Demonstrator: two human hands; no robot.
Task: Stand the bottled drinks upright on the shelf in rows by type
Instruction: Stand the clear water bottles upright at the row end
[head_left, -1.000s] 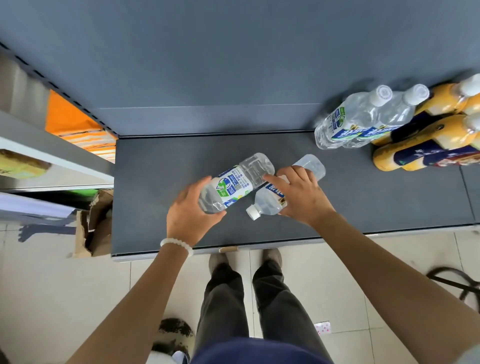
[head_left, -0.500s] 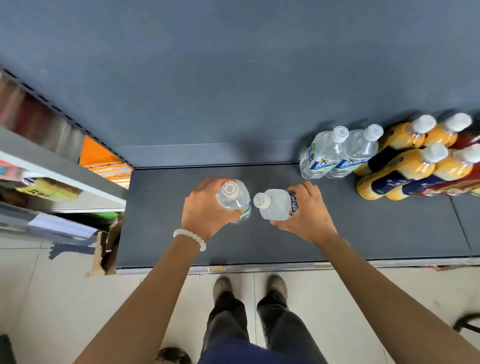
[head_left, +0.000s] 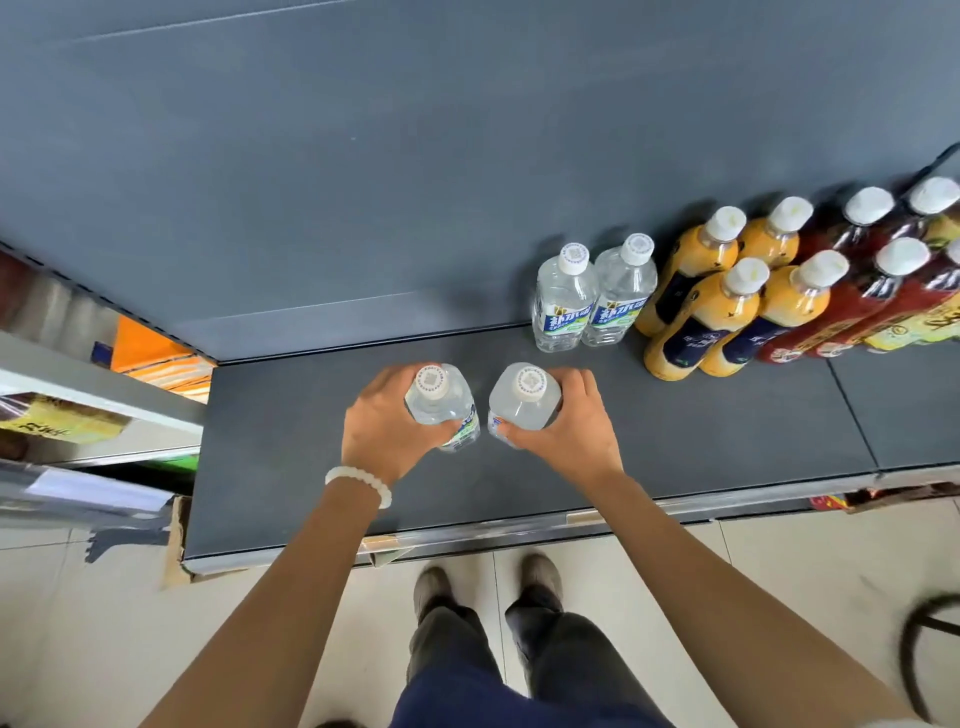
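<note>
**A:** Head view, looking straight down at a dark shelf (head_left: 675, 447). Left hand (head_left: 387, 426) is wrapped round one clear bottle (head_left: 444, 408), right hand (head_left: 571, 431) round another (head_left: 522, 402). Both bottles look upright, white caps facing the camera, sitting about mid-shelf and just beside each other with a small gap between.

**B:** How are the fingers sitting?

**A:** Left: fingers curl round the far side of the bottle, thumb hooked across the near side by the label. Right: same deal mirrored, fingers over the far side, thumb tip on the near side. So each hand is gripping its bottle round the body, not pinching the cap. Can't tell if the bottle bases are actually touching the shelf, the hands hide that.

**B:** What else is on there?

**A:** Two more clear ones (head_left: 592, 296) standing at the back against the rear panel (head_left: 363, 182), side by side and touching, blue and green labels. Right next to them, four orange drinks (head_left: 727, 296) in two rows, then dark red ones (head_left: 872, 291) running off the right edge. All upright, all white caps.

**B:** Anything off the shelf?

**A:** White bead bracelet (head_left: 358, 480) on the left wrist. Below, tiled floor (head_left: 104, 623), the person's shoes (head_left: 488, 582) and dark trousers. Torn cardboard (head_left: 176, 540) at the shelf's left corner, plus another rack (head_left: 98, 395) to the left with orange and yellow packs, too blurry to read.
</note>
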